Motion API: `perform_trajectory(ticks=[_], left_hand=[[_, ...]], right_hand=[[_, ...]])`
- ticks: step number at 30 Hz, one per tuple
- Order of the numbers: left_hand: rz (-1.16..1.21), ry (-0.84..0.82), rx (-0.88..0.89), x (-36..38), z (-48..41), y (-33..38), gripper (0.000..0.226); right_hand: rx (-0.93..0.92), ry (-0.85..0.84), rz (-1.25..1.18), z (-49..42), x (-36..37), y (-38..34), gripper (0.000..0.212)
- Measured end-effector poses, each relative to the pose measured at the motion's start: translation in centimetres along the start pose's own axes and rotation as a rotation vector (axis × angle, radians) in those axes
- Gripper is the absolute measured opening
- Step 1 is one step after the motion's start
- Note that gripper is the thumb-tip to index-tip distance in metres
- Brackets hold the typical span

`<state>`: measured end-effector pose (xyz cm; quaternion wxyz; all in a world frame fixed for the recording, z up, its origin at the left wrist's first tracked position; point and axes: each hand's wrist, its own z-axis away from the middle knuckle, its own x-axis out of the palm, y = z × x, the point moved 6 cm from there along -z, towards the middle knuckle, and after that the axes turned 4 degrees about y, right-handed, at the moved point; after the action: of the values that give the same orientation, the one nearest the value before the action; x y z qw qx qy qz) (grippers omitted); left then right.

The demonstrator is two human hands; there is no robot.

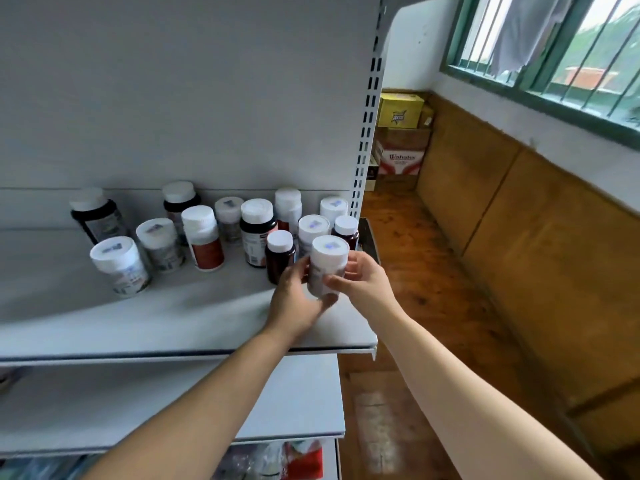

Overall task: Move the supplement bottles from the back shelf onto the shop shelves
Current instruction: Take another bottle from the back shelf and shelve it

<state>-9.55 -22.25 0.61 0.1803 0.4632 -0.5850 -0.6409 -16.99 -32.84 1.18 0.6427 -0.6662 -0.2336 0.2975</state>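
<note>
A white supplement bottle [327, 263] with a white cap is held upright just above the right front of the grey shelf [173, 327]. My left hand [294, 299] cups its left side and base. My right hand [363, 278] grips its right side. Behind and to the left stand several other bottles, white and dark brown, all white-capped, among them a small dark one [280, 254] right beside my left hand and a white one [119, 265] at the front left.
A lower grey shelf [173, 403] sits beneath, with packaged goods under it. The slotted upright [367, 133] marks the shelf's right end. Stacked cartons [400, 133] stand in the far corner on the wooden floor, and wooden panelling runs under a barred window.
</note>
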Motion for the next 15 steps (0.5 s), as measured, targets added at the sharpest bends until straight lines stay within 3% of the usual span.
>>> perform_trajectory(ticks=[4,8,12,15], left_hand=[[0.085,0.073,0.037,-1.6,0.8,0.6,0.061],[0.280,-0.017,0.001,-3.5,1.2,1.4,0.042],[0.506,-0.189,-0.044,-5.1,1.7,2.2,0.043],[0.602,-0.144,-0.049,-6.4,1.5,2.3,0.034]], right_hand=[[-0.034,-0.079,-0.035,1.2,0.7,-1.7,0.031],[0.037,-0.178,-0.188,1.6,0.9,-2.2,0.026],[0.050,-0.322,-0.309,2.4,2.5,-3.1,0.035],[0.056,-0.339,-0.392,2.9,3.9,-3.9,0.043]])
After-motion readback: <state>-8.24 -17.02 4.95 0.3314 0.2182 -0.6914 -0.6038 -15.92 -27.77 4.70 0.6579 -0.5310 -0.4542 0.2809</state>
